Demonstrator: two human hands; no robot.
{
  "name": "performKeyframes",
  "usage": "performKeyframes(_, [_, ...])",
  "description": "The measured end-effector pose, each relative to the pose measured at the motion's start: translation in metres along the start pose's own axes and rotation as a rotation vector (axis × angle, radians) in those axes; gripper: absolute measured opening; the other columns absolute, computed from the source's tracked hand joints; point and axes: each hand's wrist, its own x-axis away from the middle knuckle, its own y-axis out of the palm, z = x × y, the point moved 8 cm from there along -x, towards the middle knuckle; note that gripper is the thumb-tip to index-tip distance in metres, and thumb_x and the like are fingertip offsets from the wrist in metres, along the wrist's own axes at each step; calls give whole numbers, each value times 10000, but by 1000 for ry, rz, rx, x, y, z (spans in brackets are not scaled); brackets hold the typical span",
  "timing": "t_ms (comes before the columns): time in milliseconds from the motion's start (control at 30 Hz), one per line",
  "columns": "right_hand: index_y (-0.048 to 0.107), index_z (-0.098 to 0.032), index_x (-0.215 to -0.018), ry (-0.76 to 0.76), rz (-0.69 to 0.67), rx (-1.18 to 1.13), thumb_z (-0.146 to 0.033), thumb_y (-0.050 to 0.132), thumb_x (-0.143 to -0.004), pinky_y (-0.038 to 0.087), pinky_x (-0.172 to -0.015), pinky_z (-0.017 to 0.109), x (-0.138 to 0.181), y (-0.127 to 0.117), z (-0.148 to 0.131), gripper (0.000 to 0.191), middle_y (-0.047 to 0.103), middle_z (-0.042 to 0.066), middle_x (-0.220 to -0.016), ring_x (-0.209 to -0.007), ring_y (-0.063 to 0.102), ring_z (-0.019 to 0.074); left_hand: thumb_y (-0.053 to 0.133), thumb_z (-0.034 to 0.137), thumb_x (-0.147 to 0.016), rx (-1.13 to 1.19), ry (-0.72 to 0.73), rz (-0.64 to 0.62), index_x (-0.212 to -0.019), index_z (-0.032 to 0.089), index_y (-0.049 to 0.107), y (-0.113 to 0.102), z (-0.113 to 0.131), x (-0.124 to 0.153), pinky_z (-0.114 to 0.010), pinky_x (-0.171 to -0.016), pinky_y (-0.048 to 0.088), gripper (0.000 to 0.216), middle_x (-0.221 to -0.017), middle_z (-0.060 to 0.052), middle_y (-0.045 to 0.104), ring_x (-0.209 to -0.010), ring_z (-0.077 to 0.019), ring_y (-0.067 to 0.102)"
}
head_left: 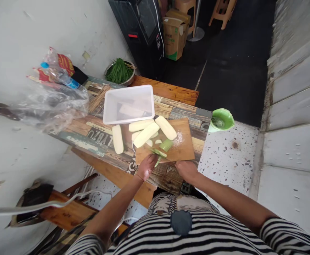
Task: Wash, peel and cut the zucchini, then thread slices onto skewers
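Near the front edge of the wooden cutting board, my right hand is closed round the handle of a knife, whose thin blade points left. The blade reaches a green vegetable piece. My left hand has its fingers bent against that piece, holding it at the board's edge. Just behind lies a larger green chunk. Several long peeled pale vegetables are heaped on the board's left and back, with small pale end pieces among them. One peeled vegetable lies apart on the table.
Behind the board stands a white plastic tub. A green bin is at the right. Plastic bags and a bottle lie at the left, near wooden skewers. Farther back is a bowl of green stalks.
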Motion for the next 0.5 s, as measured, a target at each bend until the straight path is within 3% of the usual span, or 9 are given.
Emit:
performKeyframes(133, [629,-131,-1003,-14,8,9,-294,302,-996,507,-703,289,-1,-5,5,365,718,147,-899,-868,695,235,376,251,-965,-22,-16,-5,-1291,133,541,1,1,7,-401,-946,506,384,-1165,-142,617,-1156,-253,533])
performKeyframes(333, [604,-103,-1031,-38,60,32,-262,315,-985,510,-675,302,17,-10,-11,332,706,169,-878,-823,692,248,420,233,-955,-31,-17,-114,-1333,166,503,4,2,10,-394,-973,502,393,-1220,-116,593,-1196,-257,504])
performKeyframes(500, [608,-98,-977,-47,79,20,-240,345,-975,508,-672,292,21,-8,-15,299,704,168,-856,-813,693,243,434,217,-946,-34,-13,-126,-1317,149,523,-1,3,7,-411,-958,507,387,-1172,-131,609,-1166,-271,526])
